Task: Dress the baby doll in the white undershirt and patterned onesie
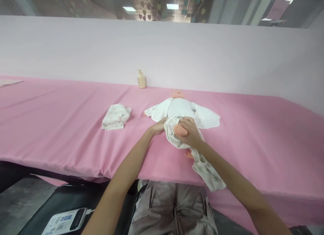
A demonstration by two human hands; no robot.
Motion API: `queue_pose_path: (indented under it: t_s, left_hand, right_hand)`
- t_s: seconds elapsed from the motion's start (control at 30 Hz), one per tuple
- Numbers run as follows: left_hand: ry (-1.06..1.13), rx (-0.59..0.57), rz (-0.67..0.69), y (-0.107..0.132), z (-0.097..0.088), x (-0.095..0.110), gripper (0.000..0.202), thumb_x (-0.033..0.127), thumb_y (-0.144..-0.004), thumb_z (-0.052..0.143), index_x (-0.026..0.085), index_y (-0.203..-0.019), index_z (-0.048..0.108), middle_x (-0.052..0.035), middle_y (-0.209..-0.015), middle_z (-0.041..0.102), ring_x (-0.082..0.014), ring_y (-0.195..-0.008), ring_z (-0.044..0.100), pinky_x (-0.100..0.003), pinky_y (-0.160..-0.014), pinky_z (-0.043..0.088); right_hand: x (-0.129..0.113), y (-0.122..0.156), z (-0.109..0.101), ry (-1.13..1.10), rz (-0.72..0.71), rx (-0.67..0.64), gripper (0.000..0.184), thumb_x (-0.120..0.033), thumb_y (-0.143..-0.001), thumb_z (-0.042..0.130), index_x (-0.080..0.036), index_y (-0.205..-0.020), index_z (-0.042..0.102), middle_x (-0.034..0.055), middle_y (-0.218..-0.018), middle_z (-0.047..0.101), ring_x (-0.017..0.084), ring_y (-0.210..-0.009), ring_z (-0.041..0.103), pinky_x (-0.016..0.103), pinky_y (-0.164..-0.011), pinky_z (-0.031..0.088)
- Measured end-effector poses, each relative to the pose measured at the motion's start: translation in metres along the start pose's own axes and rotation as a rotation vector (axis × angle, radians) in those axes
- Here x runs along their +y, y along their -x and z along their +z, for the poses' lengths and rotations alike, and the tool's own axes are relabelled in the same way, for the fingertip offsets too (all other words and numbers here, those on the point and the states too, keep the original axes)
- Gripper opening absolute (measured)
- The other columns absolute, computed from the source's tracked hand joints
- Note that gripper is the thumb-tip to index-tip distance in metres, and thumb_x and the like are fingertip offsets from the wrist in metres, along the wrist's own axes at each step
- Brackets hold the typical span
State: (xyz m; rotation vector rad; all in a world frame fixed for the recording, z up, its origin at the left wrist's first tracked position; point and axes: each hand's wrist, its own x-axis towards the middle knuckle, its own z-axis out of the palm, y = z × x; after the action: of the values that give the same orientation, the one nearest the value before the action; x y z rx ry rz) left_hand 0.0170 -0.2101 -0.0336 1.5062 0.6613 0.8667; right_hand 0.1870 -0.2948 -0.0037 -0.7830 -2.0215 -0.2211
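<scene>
A baby doll (178, 94) lies on its back on the pink table, its head toward the wall and a white cloth (181, 107) over its chest. White patterned baby pants (173, 138) are bunched around one of its legs. My right hand (189, 131) is closed around that leg, with the doll's foot (180, 129) poking out of the grip. The other pant leg (209, 172) hangs over the front edge, near the other foot (189, 154). At the left side of the bunched pants, my left hand (159, 125) pinches the fabric; its fingertips are partly hidden.
Left of the doll lies a folded white patterned cloth (116, 117). A cream pump bottle (141, 79) stands against the wall. Pink sheeting (253, 137) covers the table. Below the front edge, a dark chair (45, 208) bears a white device (65, 222).
</scene>
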Motion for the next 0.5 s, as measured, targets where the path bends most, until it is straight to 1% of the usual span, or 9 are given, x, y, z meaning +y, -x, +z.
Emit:
queue_pose_path:
  t_s: [0.07, 0.17, 0.23, 0.3, 0.33, 0.4, 0.43, 0.47, 0.5]
  left_hand:
    - [0.216, -0.047, 0.02, 0.003, -0.011, 0.006, 0.069, 0.021, -0.062, 0.062, 0.018, -0.129, 0.048, -0.0077, -0.096, 0.07, -0.0222, -0.084, 0.065, -0.038, -0.081, 0.048]
    - [0.489, -0.116, -0.008, 0.007, -0.022, 0.013, 0.079, 0.026, -0.069, 0.063, 0.023, -0.142, 0.031, -0.0098, -0.107, 0.069, -0.0207, -0.092, 0.066, -0.039, -0.091, 0.043]
    - [0.425, -0.18, -0.079, 0.007, -0.023, 0.014, 0.083, 0.021, -0.069, 0.069, 0.025, -0.143, 0.03, -0.0108, -0.111, 0.067, -0.0198, -0.097, 0.065, -0.037, -0.092, 0.042]
    - [0.311, -0.192, -0.11, 0.004, -0.019, 0.011, 0.085, 0.011, -0.063, 0.074, 0.024, -0.139, 0.039, -0.0098, -0.11, 0.067, -0.0171, -0.093, 0.064, -0.032, -0.088, 0.043]
    - [0.283, -0.155, -0.103, 0.003, -0.017, 0.009, 0.082, 0.008, -0.06, 0.076, 0.023, -0.135, 0.045, -0.0086, -0.107, 0.067, -0.0148, -0.088, 0.064, -0.03, -0.086, 0.044]
    - [0.298, 0.009, -0.054, -0.002, -0.014, 0.003, 0.073, 0.008, -0.057, 0.078, 0.02, -0.125, 0.054, -0.005, -0.097, 0.068, -0.0097, -0.075, 0.062, -0.026, -0.079, 0.045]
    - [0.32, 0.115, -0.024, -0.005, -0.014, -0.001, 0.069, 0.01, -0.056, 0.079, 0.018, -0.121, 0.057, -0.0029, -0.093, 0.067, -0.0081, -0.071, 0.061, -0.025, -0.077, 0.046]
    - [0.334, 0.218, 0.007, -0.007, -0.014, -0.003, 0.067, 0.011, -0.054, 0.08, 0.018, -0.117, 0.058, -0.001, -0.089, 0.067, -0.0072, -0.069, 0.06, -0.024, -0.075, 0.046]
    - [0.332, 0.307, 0.036, -0.009, -0.014, -0.006, 0.065, 0.012, -0.052, 0.08, 0.017, -0.113, 0.06, 0.0004, -0.085, 0.066, -0.0069, -0.068, 0.059, -0.023, -0.075, 0.046]
  right_hand:
    - [-0.001, 0.007, 0.002, 0.026, -0.089, -0.086, 0.013, -0.026, -0.076, 0.059, -0.021, -0.088, 0.059, 0.0072, -0.094, 0.064, 0.024, -0.096, 0.054, 0.045, -0.095, 0.039]
    - [-0.008, 0.015, 0.005, 0.04, -0.163, -0.301, 0.021, -0.027, -0.073, 0.062, -0.02, -0.093, 0.06, 0.0088, -0.103, 0.061, 0.025, -0.106, 0.049, 0.047, -0.104, 0.032]
    - [-0.013, 0.017, 0.004, 0.008, -0.122, -0.426, 0.026, -0.023, -0.071, 0.065, -0.019, -0.096, 0.06, 0.0091, -0.108, 0.06, 0.026, -0.112, 0.047, 0.049, -0.108, 0.027]
    - [-0.013, 0.014, -0.001, -0.102, -0.05, -0.532, 0.03, -0.019, -0.068, 0.067, -0.02, -0.097, 0.061, 0.0088, -0.112, 0.059, 0.027, -0.114, 0.046, 0.051, -0.108, 0.025]
    - [-0.011, 0.01, -0.006, -0.199, -0.014, -0.593, 0.032, -0.019, -0.068, 0.067, -0.02, -0.098, 0.061, 0.0086, -0.114, 0.058, 0.027, -0.116, 0.046, 0.051, -0.108, 0.026]
    - [-0.001, 0.004, -0.019, -0.482, 0.098, -0.702, 0.032, -0.023, -0.074, 0.065, -0.022, -0.105, 0.061, 0.0077, -0.115, 0.06, 0.025, -0.118, 0.047, 0.048, -0.106, 0.031]
    - [0.007, 0.001, -0.026, -0.634, 0.195, -0.699, 0.031, -0.027, -0.078, 0.061, -0.022, -0.109, 0.059, 0.0075, -0.111, 0.062, 0.024, -0.115, 0.051, 0.045, -0.102, 0.037]
    - [0.016, -0.001, -0.032, -0.76, 0.318, -0.639, 0.031, -0.03, -0.083, 0.057, -0.022, -0.113, 0.057, 0.0072, -0.106, 0.064, 0.022, -0.108, 0.057, 0.043, -0.097, 0.042]
    - [0.026, -0.001, -0.036, -0.831, 0.454, -0.528, 0.031, -0.033, -0.086, 0.053, -0.022, -0.114, 0.056, 0.0068, -0.1, 0.066, 0.02, -0.097, 0.062, 0.041, -0.09, 0.047]
